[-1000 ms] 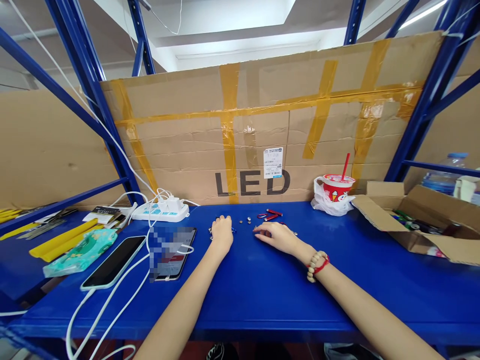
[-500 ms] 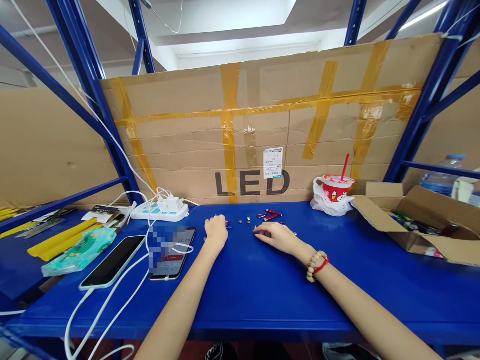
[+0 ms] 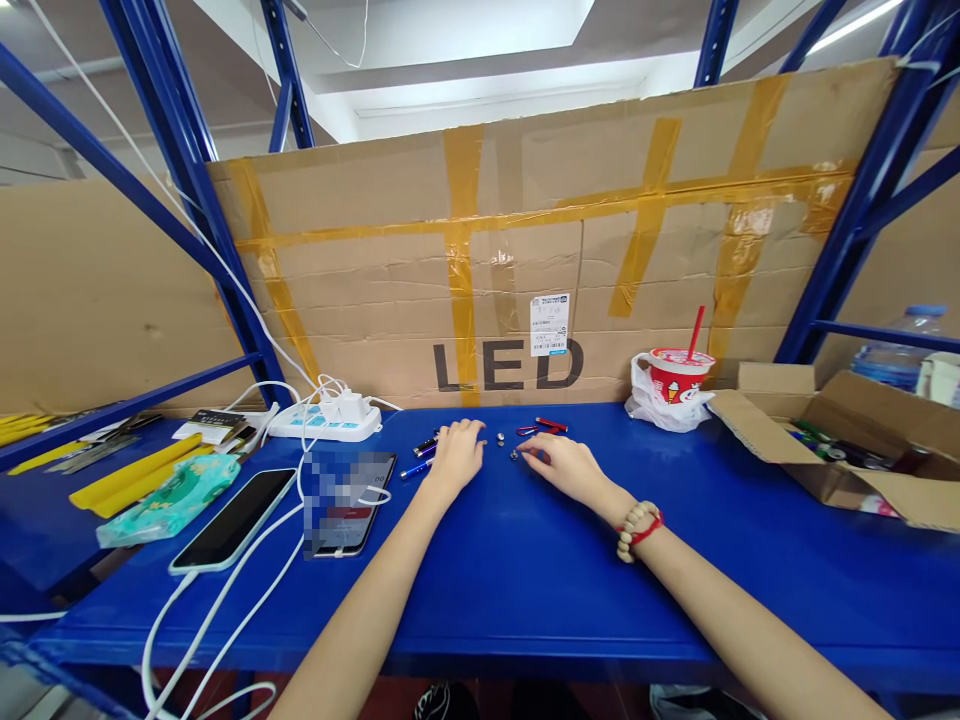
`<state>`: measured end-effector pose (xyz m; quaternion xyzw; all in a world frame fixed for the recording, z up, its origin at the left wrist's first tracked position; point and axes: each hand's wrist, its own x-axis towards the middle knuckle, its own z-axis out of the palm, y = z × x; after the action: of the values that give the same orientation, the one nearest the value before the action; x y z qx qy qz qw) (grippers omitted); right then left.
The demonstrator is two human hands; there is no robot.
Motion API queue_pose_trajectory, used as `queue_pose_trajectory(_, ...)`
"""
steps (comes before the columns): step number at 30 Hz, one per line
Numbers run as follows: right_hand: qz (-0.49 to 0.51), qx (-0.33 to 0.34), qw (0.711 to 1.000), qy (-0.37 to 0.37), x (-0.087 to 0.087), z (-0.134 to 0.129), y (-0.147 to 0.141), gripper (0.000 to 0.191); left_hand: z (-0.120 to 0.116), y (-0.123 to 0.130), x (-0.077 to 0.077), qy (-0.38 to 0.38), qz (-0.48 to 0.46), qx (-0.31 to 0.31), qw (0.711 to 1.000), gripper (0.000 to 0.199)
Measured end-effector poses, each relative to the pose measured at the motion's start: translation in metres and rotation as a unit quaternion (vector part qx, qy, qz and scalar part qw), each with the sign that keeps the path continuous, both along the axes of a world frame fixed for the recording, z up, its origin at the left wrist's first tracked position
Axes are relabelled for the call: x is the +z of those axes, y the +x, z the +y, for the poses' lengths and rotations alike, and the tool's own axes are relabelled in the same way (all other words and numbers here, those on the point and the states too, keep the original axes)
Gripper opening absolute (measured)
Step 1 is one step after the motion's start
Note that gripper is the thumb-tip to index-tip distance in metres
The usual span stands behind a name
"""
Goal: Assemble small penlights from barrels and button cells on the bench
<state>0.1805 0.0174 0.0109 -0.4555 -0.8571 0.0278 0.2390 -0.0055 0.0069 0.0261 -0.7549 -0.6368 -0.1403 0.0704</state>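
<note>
- The smooth, glossy blue tabletop is stretching beneath everything, its straight front edge lying nearest.
- Two flat, rounded-corner phones, one mint-edged and one dark-edged, are lying left of the left arm, trailing rubbery white cables.
- A bracelet of round, matte beads and a red cord are circling the right wrist.
- The right hand is curving palm-down, fingertips reaching a tiny silvery piece; whether it is pinching this, I cannot tell.
- The left hand is spreading its fingers loosely, palm down; its underside is hidden.
- Slim, shiny blue cylinders are lying just left of that hand.
- Another small, rounded metallic piece is sitting between the hands, slightly beyond.
- Glossy red cylinders and a red loop-shaped clip are lying farther back.
- Creased, tape-crossed corrugated cardboard is standing behind.
</note>
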Motion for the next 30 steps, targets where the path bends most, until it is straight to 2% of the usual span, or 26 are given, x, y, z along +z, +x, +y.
queue_pose_trajectory(1,0.009,-0.024,1.0,0.007,0.001,0.0,0.0,0.023,0.001,0.002,-0.004,0.005,-0.007,-0.036,0.999,0.031)
queue_pose_trajectory(3,0.037,-0.072,0.996,0.023,0.004,0.0,0.001,0.022,0.004,0.005,-0.013,-0.005,-0.005,-0.066,0.998,0.033)
queue_pose_trajectory(6,0.101,-0.139,0.983,0.058,0.008,0.003,0.007,0.021,0.007,0.004,-0.021,-0.015,-0.004,-0.051,0.999,0.033)
queue_pose_trajectory(9,0.146,-0.194,0.966,0.094,0.011,0.007,0.016,0.021,0.008,0.002,-0.022,-0.007,-0.002,-0.026,1.0,0.034)
queue_pose_trajectory(12,0.137,-0.23,0.957,0.111,0.011,0.013,0.024,0.022,0.008,0.002,-0.02,0.032,-0.001,0.029,0.999,0.037)
queue_pose_trajectory(14,0.107,-0.243,0.959,0.096,0.008,0.017,0.028,0.024,0.007,0.004,-0.017,0.061,-0.01,0.058,0.996,0.037)
queue_pose_trajectory(17,0.05,-0.23,0.971,0.042,0.0,0.022,0.03,0.028,0.005,0.007,-0.015,0.07,-0.052,0.027,0.996,0.032)
queue_pose_trajectory(20,-0.007,-0.165,0.986,0.019,-0.012,0.027,0.029,0.033,0.003,0.014,-0.015,0.06,-0.095,-0.038,0.993,0.026)
queue_pose_trajectory(22,-0.034,-0.138,0.99,0.01,-0.02,0.03,0.027,0.036,0.001,0.019,-0.016,0.058,-0.108,-0.06,0.991,0.023)
queue_pose_trajectory(26,-0.058,-0.126,0.99,-0.025,-0.03,0.036,0.024,0.04,-0.004,0.026,-0.019,0.045,-0.124,-0.085,0.988,0.023)
queue_pose_trajectory(30,-0.06,-0.117,0.991,-0.031,-0.032,0.039,0.024,0.04,-0.009,0.031,-0.022,0.036,-0.127,-0.109,0.985,0.02)
